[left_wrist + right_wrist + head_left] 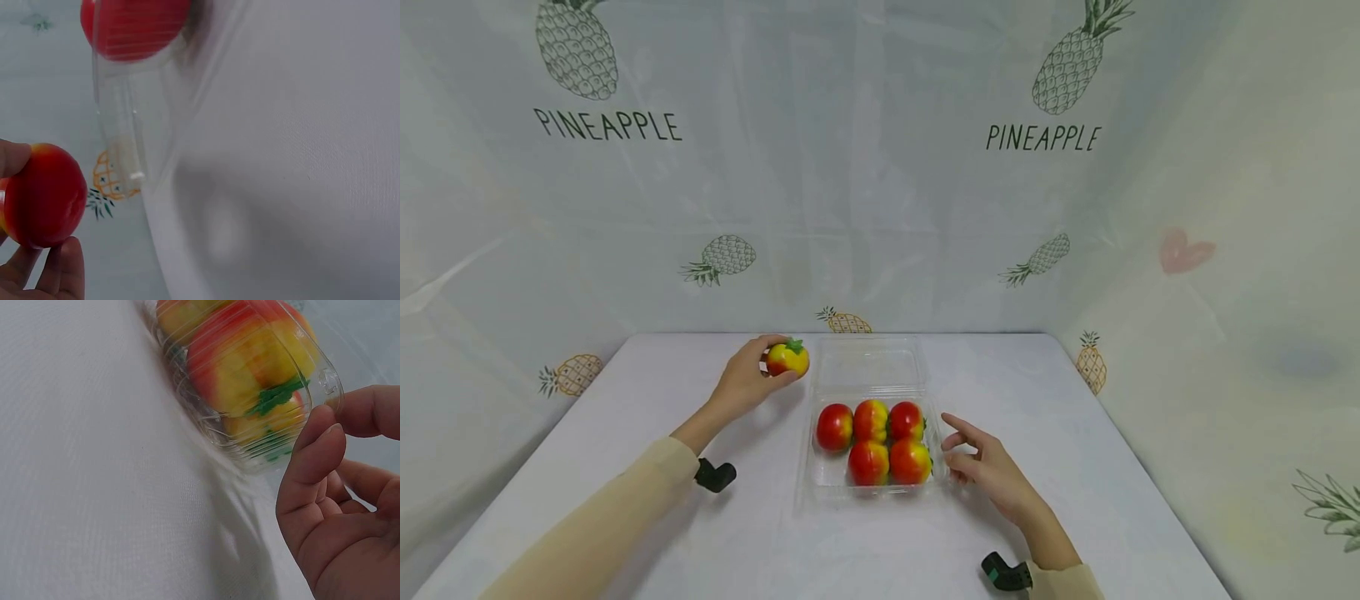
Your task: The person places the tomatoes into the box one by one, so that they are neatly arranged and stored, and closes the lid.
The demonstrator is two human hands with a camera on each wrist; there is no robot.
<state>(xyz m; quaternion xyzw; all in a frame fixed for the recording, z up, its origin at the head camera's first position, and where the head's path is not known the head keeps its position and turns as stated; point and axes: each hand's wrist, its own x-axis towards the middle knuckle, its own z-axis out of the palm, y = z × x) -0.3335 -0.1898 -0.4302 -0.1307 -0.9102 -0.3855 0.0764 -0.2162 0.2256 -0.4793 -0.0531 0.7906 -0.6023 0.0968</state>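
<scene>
My left hand (747,382) holds a red-and-yellow fruit (788,360) with a green leafy top, raised left of a clear plastic box (828,475). In the left wrist view the thumb and fingers curl round this fruit (53,197). Several similar fruits (869,462) lie in two rows inside the box, with a gap at its front left. The hinged lid (868,367) lies folded back behind them. At the box's right side, my right hand (996,479) pinches the rim between thumb and finger, as the right wrist view shows.
A white-covered table (1037,392) carries the box. Behind it hangs a pale curtain (880,183) printed with pineapples. Black devices (715,475) sit at both wrists, beside the beige sleeves (617,508).
</scene>
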